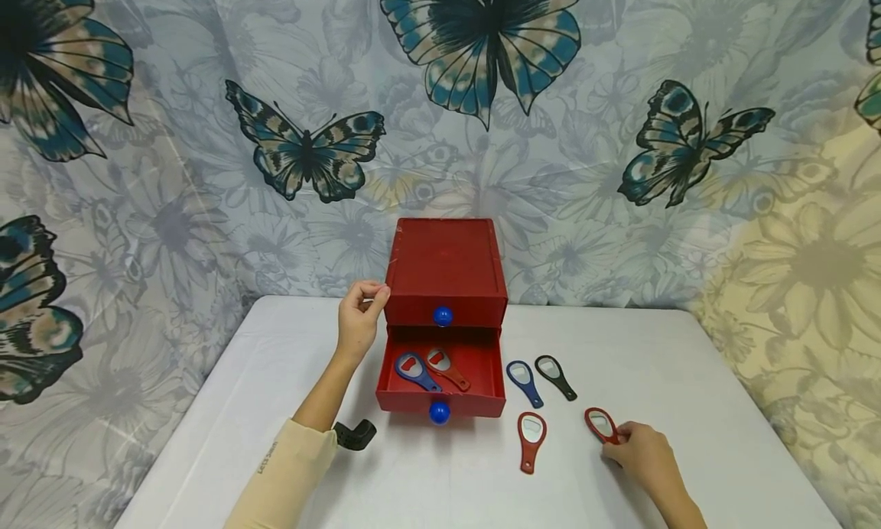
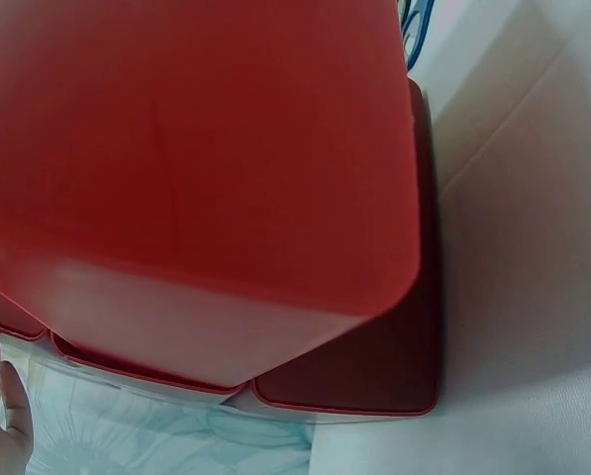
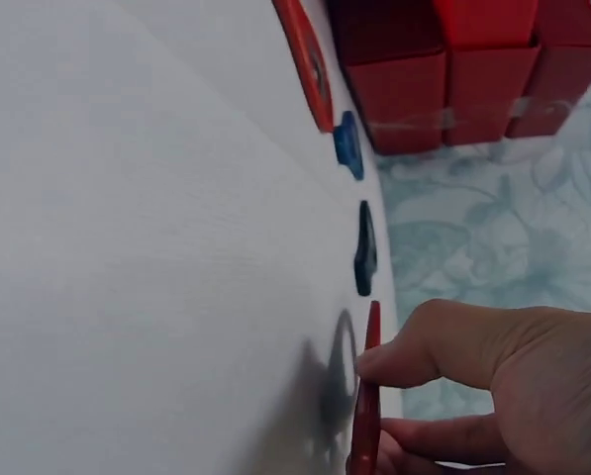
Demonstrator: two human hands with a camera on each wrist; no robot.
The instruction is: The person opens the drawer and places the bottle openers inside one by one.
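My right hand [image 1: 647,456] pinches a red bottle opener [image 1: 602,426] by its handle, tilted over the table at the right. In the right wrist view, the thumb presses the opener [image 3: 366,426], whose shadow falls on the cloth. With fingertips at the upper left edge, my left hand [image 1: 359,319] touches the red drawer box [image 1: 446,258]. The lower drawer [image 1: 406,401] is pulled out, holding a blue bottle opener [image 1: 413,368] and a red one [image 1: 450,370]. Right of the box lie a blue opener [image 1: 526,384], a black opener [image 1: 557,378] and a red opener [image 1: 531,443].
A white cloth covers the table [image 1: 289,376]. Blue knobs [image 1: 443,316] stick out from the drawer fronts. A black angled piece [image 1: 355,435] shows beside the left sleeve. Behind the table hangs a butterfly-print backdrop [image 1: 440,162].
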